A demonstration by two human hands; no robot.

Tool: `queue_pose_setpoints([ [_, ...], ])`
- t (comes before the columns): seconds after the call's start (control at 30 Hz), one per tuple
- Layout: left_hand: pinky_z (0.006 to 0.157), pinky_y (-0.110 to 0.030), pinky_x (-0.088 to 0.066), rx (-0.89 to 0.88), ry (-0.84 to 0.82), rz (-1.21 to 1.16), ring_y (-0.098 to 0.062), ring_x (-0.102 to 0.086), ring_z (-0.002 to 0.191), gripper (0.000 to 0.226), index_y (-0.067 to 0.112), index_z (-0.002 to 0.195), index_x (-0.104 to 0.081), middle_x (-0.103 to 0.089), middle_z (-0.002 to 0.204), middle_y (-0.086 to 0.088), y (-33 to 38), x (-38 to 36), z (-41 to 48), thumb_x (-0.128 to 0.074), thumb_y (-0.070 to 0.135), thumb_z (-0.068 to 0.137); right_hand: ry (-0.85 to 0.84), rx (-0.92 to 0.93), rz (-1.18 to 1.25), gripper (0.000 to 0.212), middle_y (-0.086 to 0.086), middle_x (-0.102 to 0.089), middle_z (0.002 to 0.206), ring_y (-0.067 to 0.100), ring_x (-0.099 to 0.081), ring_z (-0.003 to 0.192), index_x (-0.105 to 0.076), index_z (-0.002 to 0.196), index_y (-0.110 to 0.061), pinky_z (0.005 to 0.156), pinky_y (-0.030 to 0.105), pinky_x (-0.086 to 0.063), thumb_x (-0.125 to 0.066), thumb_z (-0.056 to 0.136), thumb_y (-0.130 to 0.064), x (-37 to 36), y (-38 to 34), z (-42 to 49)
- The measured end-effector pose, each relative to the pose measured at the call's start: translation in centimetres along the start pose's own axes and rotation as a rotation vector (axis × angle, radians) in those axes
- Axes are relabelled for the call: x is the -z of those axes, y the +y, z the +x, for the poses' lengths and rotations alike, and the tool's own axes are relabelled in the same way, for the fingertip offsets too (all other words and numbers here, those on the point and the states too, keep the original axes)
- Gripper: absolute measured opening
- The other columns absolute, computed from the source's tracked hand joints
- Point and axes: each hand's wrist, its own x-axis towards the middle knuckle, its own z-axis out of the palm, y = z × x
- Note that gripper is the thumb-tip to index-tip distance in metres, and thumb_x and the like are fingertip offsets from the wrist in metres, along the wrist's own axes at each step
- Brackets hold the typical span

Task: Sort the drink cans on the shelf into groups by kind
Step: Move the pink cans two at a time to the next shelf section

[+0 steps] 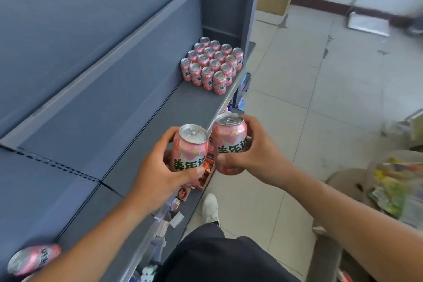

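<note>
You hold one pink peach soda can (190,151) in your left hand (160,167) and another pink can (230,142) in your right hand (251,151), above the shelf's (178,107) near edge. They look rigid, smooth, probably full and slippery, so wrap mid-body. The matching can group (212,64) stands far right on the shelf.

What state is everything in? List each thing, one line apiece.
Left hand: grips the left can.
Left can: held in the air, top sealed, tab flat.
Right hand: grips the right can.
Right can: held in the air, close beside the left can.
Can group: upright in tight rows at the far end of the shelf.
Lone can: lying on its side, blurred.
</note>
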Motion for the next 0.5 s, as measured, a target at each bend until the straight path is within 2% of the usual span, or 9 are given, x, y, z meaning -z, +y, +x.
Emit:
queue_pose_setpoints([
  [0.13, 0.086, -0.032, -0.058, -0.010, -0.014, 0.012, -0.008, -0.068, 0.101, 0.076, 0.044, 0.127, -0.051, -0.069, 0.111, 0.020, -0.1, 1.0, 6.0, -0.091, 0.031, 0.063, 0.024, -0.015, -0.025, 0.084, -0.015, -0.063, 0.116, 0.004, -0.066, 0.104, -0.040, 0.133, -0.034, 0.085, 0.024, -0.057, -0.091, 0.069, -0.018, 1.3, -1.0, 5.6],
  [0.33, 0.086, -0.036, -0.058, -0.010, -0.033, -0.030, -0.009, -0.068, 0.102, 0.075, 0.051, 0.121, -0.051, -0.069, 0.111, 0.020, 0.1, 2.8, 14.3, -0.093, 0.039, 0.060, 0.054, -0.024, -0.011, 0.079, -0.015, -0.062, 0.116, 0.005, -0.067, 0.103, -0.041, 0.129, -0.039, 0.078, 0.022, -0.057, -0.090, 0.070, -0.017, 3.3, -2.2, 13.6],
  [0.4, 0.085, -0.033, -0.057, -0.022, -0.018, -0.050, -0.010, -0.068, 0.102, 0.069, 0.054, 0.118, -0.052, -0.069, 0.113, 0.019, 0.3, 2.9, 16.7, -0.087, 0.044, 0.059, 0.060, -0.024, -0.013, 0.080, -0.015, -0.062, 0.118, 0.003, -0.067, 0.103, -0.041, 0.132, -0.035, 0.080, 0.021, -0.057, -0.089, 0.070, -0.019, 3.9, -2.4, 16.0],
  [0.5, 0.087, -0.037, -0.058, 0.007, 0.017, -0.111, -0.014, -0.069, 0.104, 0.070, 0.049, 0.121, -0.055, -0.069, 0.116, 0.013, 0.0, 2.9, 20.0, -0.087, 0.041, 0.060, 0.044, -0.023, -0.021, 0.084, -0.013, -0.061, 0.122, 0.005, -0.066, 0.107, -0.039, 0.137, -0.033, 0.085, 0.024, -0.058, -0.089, 0.070, -0.025, 4.9, -2.5, 19.4],
])
